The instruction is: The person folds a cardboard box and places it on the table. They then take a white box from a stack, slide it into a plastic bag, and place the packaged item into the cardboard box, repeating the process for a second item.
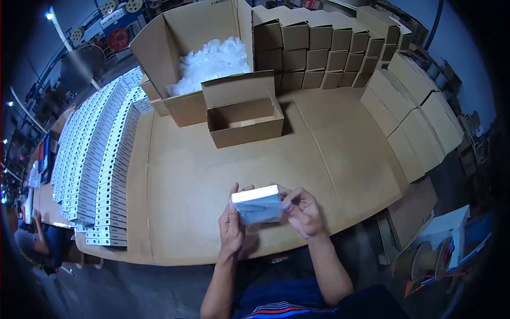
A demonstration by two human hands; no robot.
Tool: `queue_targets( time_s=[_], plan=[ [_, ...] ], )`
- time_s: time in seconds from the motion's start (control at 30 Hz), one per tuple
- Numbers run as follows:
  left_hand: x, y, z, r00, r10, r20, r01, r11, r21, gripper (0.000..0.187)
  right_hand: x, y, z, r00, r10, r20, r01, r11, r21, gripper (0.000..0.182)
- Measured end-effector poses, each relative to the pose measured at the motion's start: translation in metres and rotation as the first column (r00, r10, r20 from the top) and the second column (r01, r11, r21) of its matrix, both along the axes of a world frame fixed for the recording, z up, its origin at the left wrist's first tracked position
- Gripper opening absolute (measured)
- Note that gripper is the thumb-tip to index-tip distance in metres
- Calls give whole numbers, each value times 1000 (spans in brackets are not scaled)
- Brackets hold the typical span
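Observation:
Above the near part of the table I hold a small white box [257, 204] that appears to be inside a clear plastic bag. My left hand [232, 226] is closed around its left end, thumb on the front side. At the right end, the thumb and fingers of my right hand [305, 215] pinch the loose edge of the plastic bag [286, 204]. Beyond my hands stands a small brown cardboard box [247, 139] with its lid up; the part of its inside that shows holds nothing I can make out.
Long stacks of white boxes [87, 154] line the table's left side. A large carton [188, 111] holds a heap of clear plastic bags [215, 61]. Brown cartons [321, 50] are stacked at the back, others [411, 114] at the right. A person [40, 239] sits far left.

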State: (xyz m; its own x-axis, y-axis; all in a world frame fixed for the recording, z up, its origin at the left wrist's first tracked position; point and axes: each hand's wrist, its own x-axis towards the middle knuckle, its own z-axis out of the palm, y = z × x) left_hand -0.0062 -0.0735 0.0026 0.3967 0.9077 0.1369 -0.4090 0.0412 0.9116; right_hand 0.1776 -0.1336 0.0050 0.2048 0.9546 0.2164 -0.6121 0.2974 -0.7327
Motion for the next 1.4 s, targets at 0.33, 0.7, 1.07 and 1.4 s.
queue_targets(
  time_s=[0.33,0.7,1.07,1.4],
  plan=[
    [2,2,-6,999,38,-18,-38,999,7,61,4,-6,7,986,32,163,-21,998,-64,9],
    [7,-1,-2,997,36,-65,-38,999,-35,60,-25,3,5,890,-318,328,371,921,-114,6],
    [5,-6,17,993,4,-115,-8,999,-41,30,-23,3,21,884,-361,298,355,932,77,8],
    [6,-4,23,999,45,-4,-44,954,-296,21,-16,6,16,853,-410,324,387,912,136,10]
  ],
)
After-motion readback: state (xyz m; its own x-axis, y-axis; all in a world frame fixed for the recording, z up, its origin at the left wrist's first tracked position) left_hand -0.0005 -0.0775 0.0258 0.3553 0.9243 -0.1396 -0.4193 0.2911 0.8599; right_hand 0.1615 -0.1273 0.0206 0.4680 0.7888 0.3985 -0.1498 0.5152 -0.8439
